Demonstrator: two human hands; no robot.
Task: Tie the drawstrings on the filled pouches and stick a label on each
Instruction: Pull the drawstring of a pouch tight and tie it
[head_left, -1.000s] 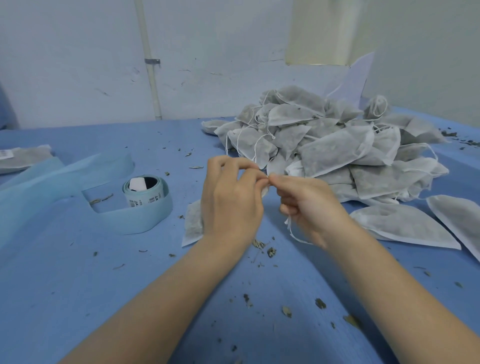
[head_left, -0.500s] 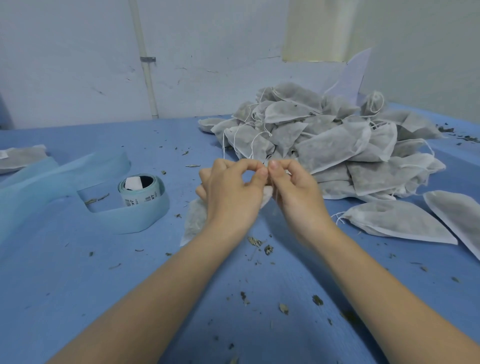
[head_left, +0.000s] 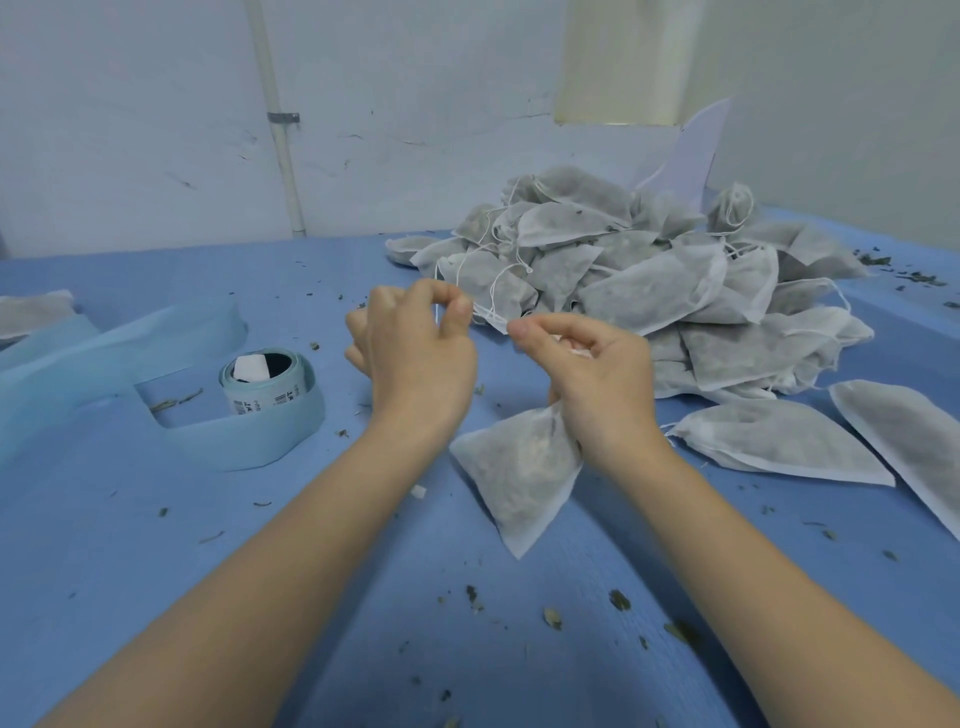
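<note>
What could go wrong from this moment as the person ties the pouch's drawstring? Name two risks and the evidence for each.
1. The drawstring is thin and pinched only at the fingertips of the left hand and right hand, so it might slip.
2. The pouch hangs under the right hand; loose bits already litter the table, so more could spill.

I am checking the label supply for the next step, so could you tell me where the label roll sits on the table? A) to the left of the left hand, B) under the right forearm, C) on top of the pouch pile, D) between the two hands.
A: the label roll stands on the blue table to the left of the left hand, well apart from the pouch pile.
</note>
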